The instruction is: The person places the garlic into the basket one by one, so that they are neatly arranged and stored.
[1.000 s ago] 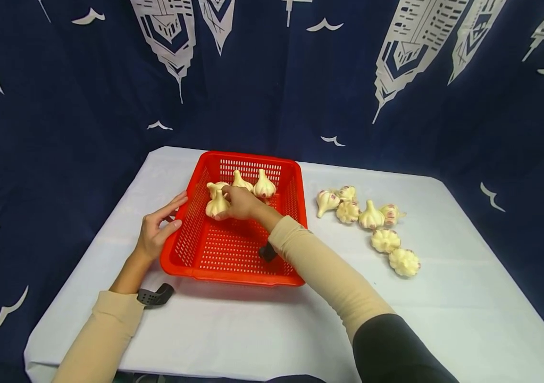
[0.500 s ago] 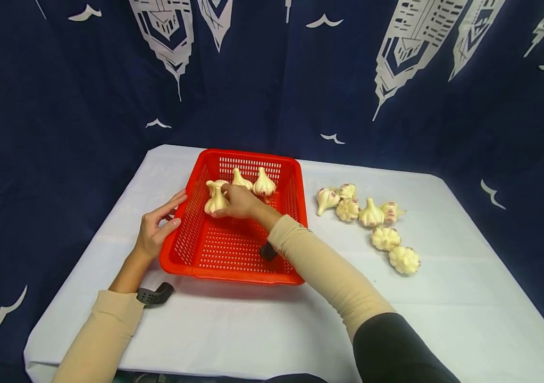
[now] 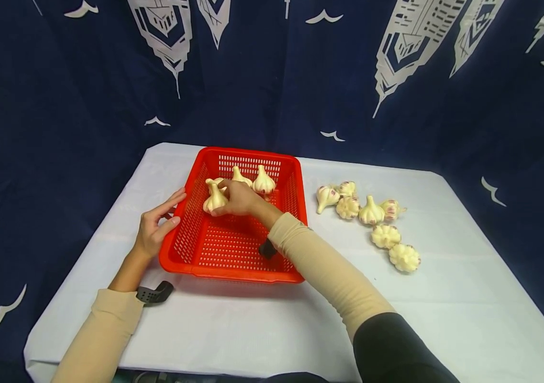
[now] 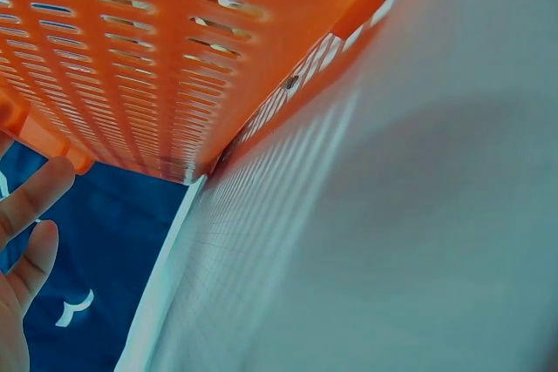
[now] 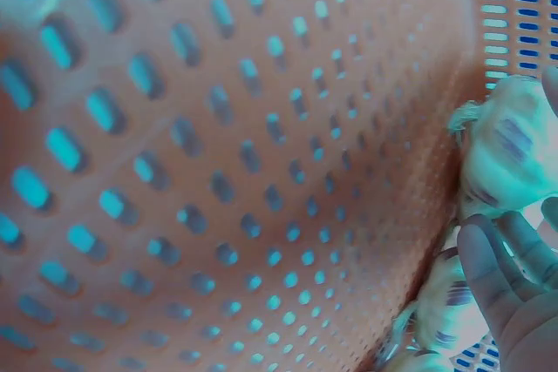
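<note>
A red perforated basket (image 3: 233,274) stands on the white table. Inside it my right hand (image 3: 240,199) holds a garlic bulb (image 3: 214,199) by the left wall, thumb on its near side. Another garlic bulb (image 3: 211,184) is partly hidden just behind. Farther back in the basket are two more upright garlic bulbs, a left one (image 3: 238,176) and a right one (image 3: 263,181). In the right wrist view, fingers (image 5: 488,267) lie against a bulb (image 5: 510,150). My left hand (image 3: 152,229) rests its fairly straight fingers against the basket's left rim, also seen from below in the left wrist view.
Several garlic bulbs (image 3: 371,211) lie in a loose chain on the table right of the basket. A dark strap (image 3: 156,293) is at the left wrist. A navy cloth (image 3: 272,106) with white prints hangs behind the table (image 3: 444,319).
</note>
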### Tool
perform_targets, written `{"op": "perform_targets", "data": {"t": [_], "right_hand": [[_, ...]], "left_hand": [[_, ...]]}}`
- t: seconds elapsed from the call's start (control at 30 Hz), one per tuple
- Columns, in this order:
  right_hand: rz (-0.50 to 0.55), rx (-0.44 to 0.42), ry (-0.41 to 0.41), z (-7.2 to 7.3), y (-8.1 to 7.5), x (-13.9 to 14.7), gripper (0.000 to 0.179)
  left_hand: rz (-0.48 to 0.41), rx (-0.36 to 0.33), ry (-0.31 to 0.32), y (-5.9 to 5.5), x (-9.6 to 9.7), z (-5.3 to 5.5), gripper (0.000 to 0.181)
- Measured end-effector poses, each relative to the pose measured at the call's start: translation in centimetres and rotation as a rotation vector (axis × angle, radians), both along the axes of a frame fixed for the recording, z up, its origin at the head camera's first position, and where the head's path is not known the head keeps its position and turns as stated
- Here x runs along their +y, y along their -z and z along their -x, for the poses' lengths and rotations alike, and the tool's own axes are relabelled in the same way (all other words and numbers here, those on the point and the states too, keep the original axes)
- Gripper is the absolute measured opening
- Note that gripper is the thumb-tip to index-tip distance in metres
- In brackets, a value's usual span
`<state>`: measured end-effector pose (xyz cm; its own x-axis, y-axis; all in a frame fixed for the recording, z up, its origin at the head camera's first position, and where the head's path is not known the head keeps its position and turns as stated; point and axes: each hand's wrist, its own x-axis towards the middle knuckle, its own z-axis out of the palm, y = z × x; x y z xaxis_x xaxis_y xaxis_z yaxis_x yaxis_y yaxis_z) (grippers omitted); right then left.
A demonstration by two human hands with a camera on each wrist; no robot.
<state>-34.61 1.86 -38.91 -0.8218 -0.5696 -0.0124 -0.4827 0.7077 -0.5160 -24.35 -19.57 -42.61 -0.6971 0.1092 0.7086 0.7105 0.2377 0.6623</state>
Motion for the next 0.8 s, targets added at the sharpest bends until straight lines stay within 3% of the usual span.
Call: {"op": "perform_targets", "data": {"t": [0.13, 0.23, 0.6, 0.8], "right_hand": [[0.004, 0.017, 0.013, 0.1, -0.4, 0.0, 0.079], [0.012, 0.023, 0.022, 0.1, -0.7, -0.1, 0.079], [0.011, 0.02, 0.086, -0.3, -1.7, -0.2, 0.08], [0.015, 0.024, 0.111, -0.4, -2.5, 0.0, 0.079]], "left_hand": [[0.002, -0.004, -0.011, 1.7, -0.7, 1.3, 0.048], [0.0, -0.001, -0.006, 2.3, -1.1, 1.9, 0.048], [-0.014, 0.005, 0.029, 2.3, -1.1, 1.9, 0.049], [0.002, 0.004, 0.004, 2.5, -1.0, 1.8, 0.049]]}}
